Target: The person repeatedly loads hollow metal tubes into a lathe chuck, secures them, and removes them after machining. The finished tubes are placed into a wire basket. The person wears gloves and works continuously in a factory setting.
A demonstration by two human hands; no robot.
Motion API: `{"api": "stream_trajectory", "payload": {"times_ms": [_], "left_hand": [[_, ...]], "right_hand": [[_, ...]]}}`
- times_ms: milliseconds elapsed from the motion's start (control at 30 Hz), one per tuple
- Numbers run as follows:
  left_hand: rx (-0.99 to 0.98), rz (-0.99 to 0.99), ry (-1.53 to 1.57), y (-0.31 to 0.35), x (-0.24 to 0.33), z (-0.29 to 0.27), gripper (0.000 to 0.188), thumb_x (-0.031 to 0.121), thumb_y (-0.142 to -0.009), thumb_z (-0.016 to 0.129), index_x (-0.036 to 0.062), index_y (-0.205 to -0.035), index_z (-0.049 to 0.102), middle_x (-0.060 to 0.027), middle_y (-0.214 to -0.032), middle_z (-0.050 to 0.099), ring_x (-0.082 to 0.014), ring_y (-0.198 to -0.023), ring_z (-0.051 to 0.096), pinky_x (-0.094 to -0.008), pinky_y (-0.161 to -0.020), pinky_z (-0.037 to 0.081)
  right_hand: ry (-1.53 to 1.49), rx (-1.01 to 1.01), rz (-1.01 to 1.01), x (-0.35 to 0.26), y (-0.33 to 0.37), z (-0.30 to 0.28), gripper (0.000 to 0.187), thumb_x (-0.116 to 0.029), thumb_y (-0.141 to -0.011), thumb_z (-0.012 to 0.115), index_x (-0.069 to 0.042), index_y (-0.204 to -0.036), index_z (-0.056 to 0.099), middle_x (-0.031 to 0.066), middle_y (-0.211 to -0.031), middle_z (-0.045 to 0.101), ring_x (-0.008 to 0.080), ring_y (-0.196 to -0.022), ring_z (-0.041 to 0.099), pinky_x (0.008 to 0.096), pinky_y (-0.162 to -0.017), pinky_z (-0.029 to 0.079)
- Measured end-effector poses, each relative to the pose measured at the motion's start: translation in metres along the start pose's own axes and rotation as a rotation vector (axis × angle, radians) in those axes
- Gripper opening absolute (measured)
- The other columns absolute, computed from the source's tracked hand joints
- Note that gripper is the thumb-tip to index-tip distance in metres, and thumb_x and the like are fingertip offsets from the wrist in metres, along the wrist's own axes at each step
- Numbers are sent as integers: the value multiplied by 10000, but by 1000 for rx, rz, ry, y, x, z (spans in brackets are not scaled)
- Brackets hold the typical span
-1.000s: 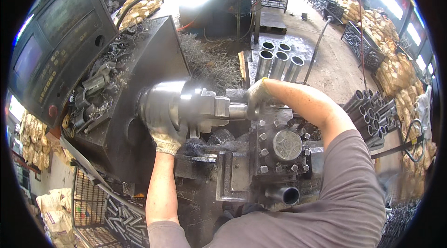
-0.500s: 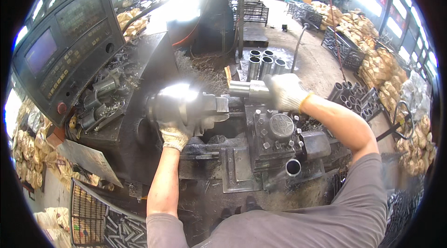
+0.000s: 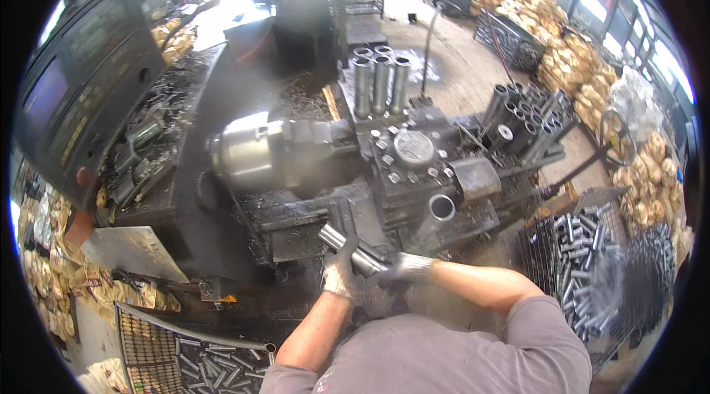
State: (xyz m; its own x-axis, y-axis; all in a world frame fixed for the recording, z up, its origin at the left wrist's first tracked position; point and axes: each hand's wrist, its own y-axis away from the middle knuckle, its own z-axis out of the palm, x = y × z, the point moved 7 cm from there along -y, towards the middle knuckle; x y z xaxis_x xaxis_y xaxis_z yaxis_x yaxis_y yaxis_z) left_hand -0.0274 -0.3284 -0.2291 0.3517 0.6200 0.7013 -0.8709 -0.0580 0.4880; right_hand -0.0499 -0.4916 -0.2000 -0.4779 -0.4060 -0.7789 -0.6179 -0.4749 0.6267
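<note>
The tube (image 3: 334, 236) is in front of the person's body, slanting from upper left to lower right, between the machine and the shirt (image 3: 458, 342). The gloved left hand (image 3: 341, 268) is wrapped around it near the upper-left end. The gloved right hand (image 3: 405, 267) meets its lower-right end; blur hides the fingers, so I cannot tell whether they grip or only touch.

Just beyond are the machine's slide and a tool block (image 3: 413, 148) studded with bolts, with another tube (image 3: 441, 208) set on its near side. Left of the block lies the shiny chuck (image 3: 251, 146). Behind, tubes (image 3: 380, 85) stand upright in a cluster; more tubes (image 3: 536, 109) are heaped to the right.

Farther out are a control panel (image 3: 89, 83) at left, a basket (image 3: 151, 346) of small pieces at lower left, and tan sacks (image 3: 569, 61) along the right.
</note>
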Motion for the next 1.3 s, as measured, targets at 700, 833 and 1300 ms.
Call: {"api": "stream_trajectory", "payload": {"times_ms": [700,833,1300], "left_hand": [[-400,952,-981,42,9,154,746,171,-729,1021,22,-1346,629,-114,-1200,752,-239,-1048,729,-395,-924,600],[-456,898,-680,57,35,125,470,241,-818,953,21,-1157,713,-75,-1010,773,-213,-878,765,-334,-817,619],[-346,49,456,21,32,-64,911,843,-965,509,28,-1331,686,-180,-1185,764,-406,-1059,757,-576,-902,636]], "right_hand": [[277,347,-629,-42,127,-133,644,-103,-796,899,-46,-1391,660,75,-1194,783,126,-1050,727,354,-935,608],[470,663,-544,-30,97,-142,456,-173,-820,890,-93,-1235,720,77,-1126,790,198,-1009,761,359,-908,609],[815,549,-472,-44,19,-2,351,-265,-887,801,-31,-1114,671,203,-976,737,411,-874,747,532,-759,595]]}}
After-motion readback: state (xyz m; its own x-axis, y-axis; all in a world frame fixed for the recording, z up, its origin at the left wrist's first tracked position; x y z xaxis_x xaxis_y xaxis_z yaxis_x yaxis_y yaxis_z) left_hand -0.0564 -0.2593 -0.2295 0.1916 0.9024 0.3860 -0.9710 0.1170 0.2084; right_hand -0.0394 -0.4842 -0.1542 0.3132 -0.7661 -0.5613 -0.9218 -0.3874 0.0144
